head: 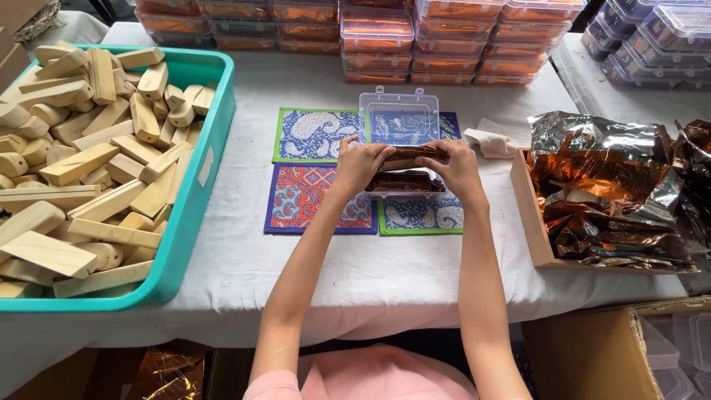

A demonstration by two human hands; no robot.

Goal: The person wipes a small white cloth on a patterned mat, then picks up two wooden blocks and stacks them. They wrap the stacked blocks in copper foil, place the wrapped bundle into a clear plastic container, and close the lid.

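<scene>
Both hands meet over the middle of the counter point(415, 274), which is covered with a white cloth. The left hand point(361, 164) and the right hand point(457, 167) are each closed on an end of a copper-coloured foil packet point(412, 155), thumbs and fingers pinching it from either side. The packet sits just above the open tray of a clear plastic box point(404, 185), whose lid point(399, 117) stands tilted up behind the hands. More shiny foil shows inside the tray, beneath the packet.

The box rests on four patterned mats point(315, 198) in blue, red and green, laid edge to edge.

To the left, a teal bin point(194, 200) is heaped with pale wooden blocks point(81, 163). To the right, a shallow wooden tray point(527, 215) holds a crumpled pile of the same copper foil point(607, 185). Just behind the right hand lies a small beige cloth point(492, 142).

Along the far edge of the counter stand stacks of closed clear boxes point(415, 37) with orange contents. A cardboard carton point(592, 355) sits below the counter at the lower right.
</scene>
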